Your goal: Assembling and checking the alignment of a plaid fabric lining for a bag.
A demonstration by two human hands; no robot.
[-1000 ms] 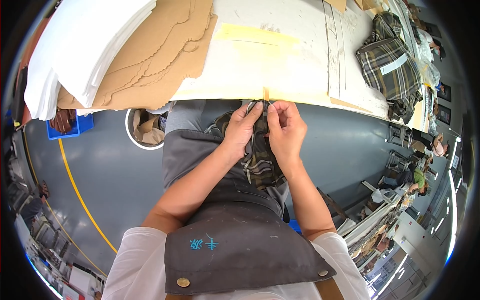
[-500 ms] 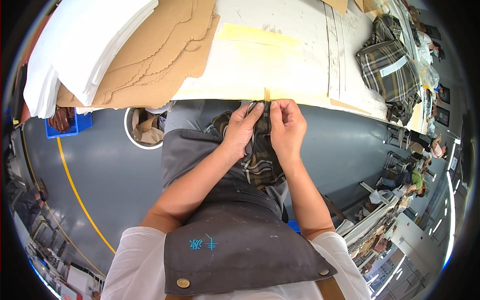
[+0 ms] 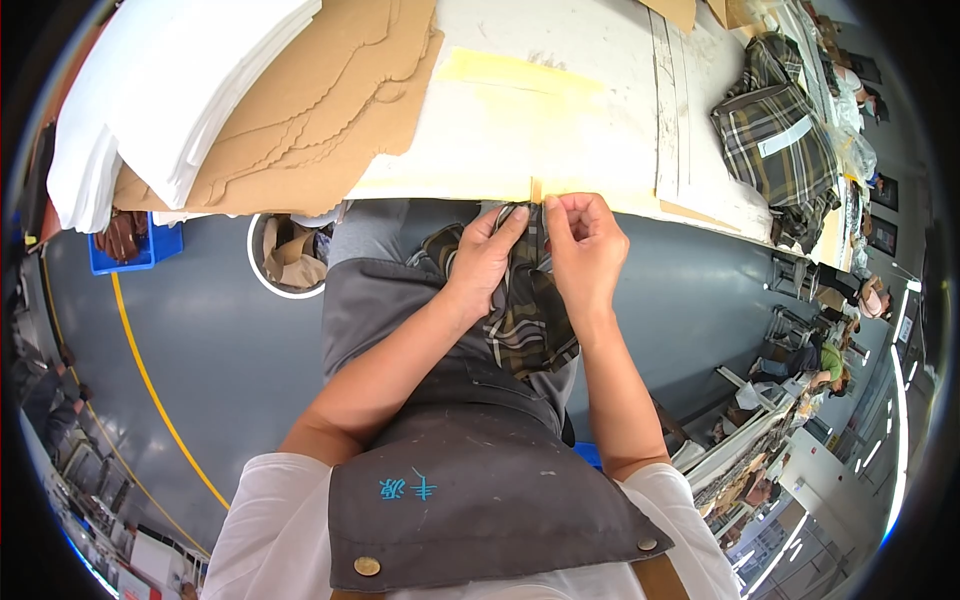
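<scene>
A big workshop, grey floor (image 3: pixel 200 340) with a yellow line curving across it, and a long pale worktable (image 3: pixel 560 130) running along the top of the view. On that table sit a stack of white sheets (image 3: pixel 170 90), a heap of brown cardboard patterns (image 3: pixel 320 110) and, far off to the right, a folded pile of plaid cloth (image 3: pixel 780 150). Down by the table's edge there's a round bin (image 3: pixel 285 255) of scraps and a blue tray (image 3: pixel 135 245) on the floor.

Now the action: the person stands tight against the table in a grey apron (image 3: pixel 480 480), and both hands meet just below the table's edge. The left hand (image 3: pixel 485 255) is closed around the upper part of a small plaid fabric piece (image 3: pixel 525 320), fingers curled over it. The right hand (image 3: pixel 585 245) pinches the same piece's top edge, thumb and fingertips narrow, right beside the left. The rest of the cloth hangs loose against the apron.

Risks from here, as I judge it: that pinch is tiny, so the edge could slip free and the piece drop to the floor. The dangling lower part could also twist or fold unseen, leaving the plaid lines crooked. And working in mid-air rather than flat on the table gives the hands no support.
</scene>
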